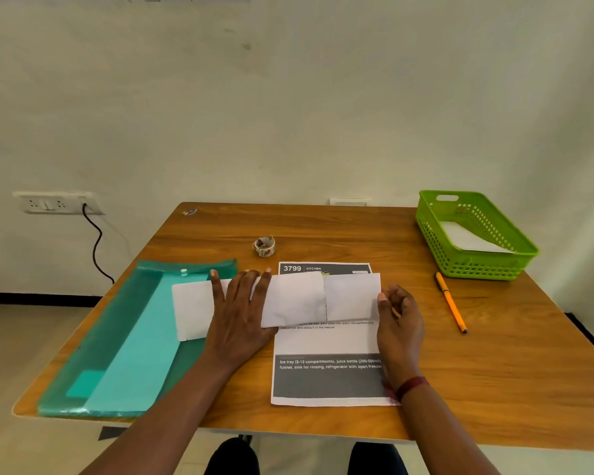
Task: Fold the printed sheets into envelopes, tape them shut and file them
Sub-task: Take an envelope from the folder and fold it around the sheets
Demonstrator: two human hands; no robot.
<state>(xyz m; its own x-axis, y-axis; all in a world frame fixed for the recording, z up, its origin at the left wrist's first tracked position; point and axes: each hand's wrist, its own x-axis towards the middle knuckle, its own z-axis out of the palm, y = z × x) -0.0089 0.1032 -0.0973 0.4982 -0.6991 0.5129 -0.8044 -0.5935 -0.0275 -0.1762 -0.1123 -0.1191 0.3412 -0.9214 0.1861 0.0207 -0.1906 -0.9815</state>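
A folded white sheet [299, 299] lies crosswise in the middle of the table, over a flat printed sheet [326, 341] headed "3799 KITCHEN". My left hand [240, 313] presses flat on the folded sheet's left part, fingers straight and spread. My right hand [398, 317] is at its right end, fingers curled, thumb and fingertips on the folded flap's edge. A teal plastic file folder [124, 341] lies to the left, under the sheet's left end. A small roll of tape [264, 246] stands behind the sheets.
A green plastic basket [474, 265] with a white folded paper in it sits at the back right. An orange pen [451, 301] lies right of the sheets. A wall socket with a black cable is at far left.
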